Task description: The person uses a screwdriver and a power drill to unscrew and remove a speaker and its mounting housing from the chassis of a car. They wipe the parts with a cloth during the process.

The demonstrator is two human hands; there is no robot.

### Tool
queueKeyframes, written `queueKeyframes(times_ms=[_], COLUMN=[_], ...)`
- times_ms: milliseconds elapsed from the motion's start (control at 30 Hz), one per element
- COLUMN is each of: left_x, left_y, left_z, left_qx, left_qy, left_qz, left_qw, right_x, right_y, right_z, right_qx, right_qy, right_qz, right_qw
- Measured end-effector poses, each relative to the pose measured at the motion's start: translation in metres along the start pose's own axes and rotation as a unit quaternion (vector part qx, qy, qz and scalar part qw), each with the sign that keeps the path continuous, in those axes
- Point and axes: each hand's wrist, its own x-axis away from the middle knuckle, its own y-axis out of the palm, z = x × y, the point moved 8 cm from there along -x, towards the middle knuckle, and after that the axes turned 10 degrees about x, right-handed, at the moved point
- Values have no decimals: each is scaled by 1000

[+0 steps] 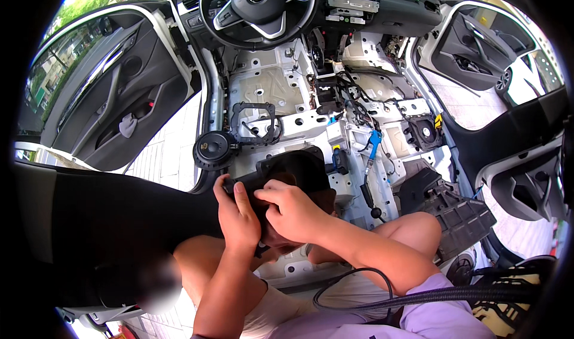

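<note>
In front of my lap is a dark, curved plastic part [302,164], its lower side lost in shadow, so its exact kind cannot be told. My left hand [239,216] grips its left edge, thumb up and fingers bent around it. Against its near face, my right hand [293,210] is closed, knuckles up and index finger bent; whatever is between those fingertips is hidden. Just beyond my left hand lies a round black speaker [215,149], by the door sill. Beside that speaker, a black square frame [257,122] rests on the bare metal floor.
Ahead is a steering wheel [257,7]. The stripped car floor [263,90] carries loose wiring [353,96] and a blue connector [374,140]. A black ribbed panel [448,210] lies right of my knee. The left door [113,81] stands open. A black cable [430,296] crosses my lap.
</note>
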Motion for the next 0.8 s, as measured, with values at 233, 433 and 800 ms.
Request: queueKeyframes(times_ms=[233, 433, 800], left_x=[-10, -22, -8], left_y=[8, 19, 32], left_z=[-5, -34, -84], left_qx=[-18, 106, 235], left_qy=[-31, -86, -271], left_qz=[-3, -6, -40], left_qw=[999, 991, 933], right_x=[14, 60, 15], right_y=[-29, -112, -33], right_z=[32, 101, 20], right_qx=[-44, -406, 18], right_qy=[33, 248, -62], right_qz=[-245, 132, 51], right_qw=[968, 870, 997])
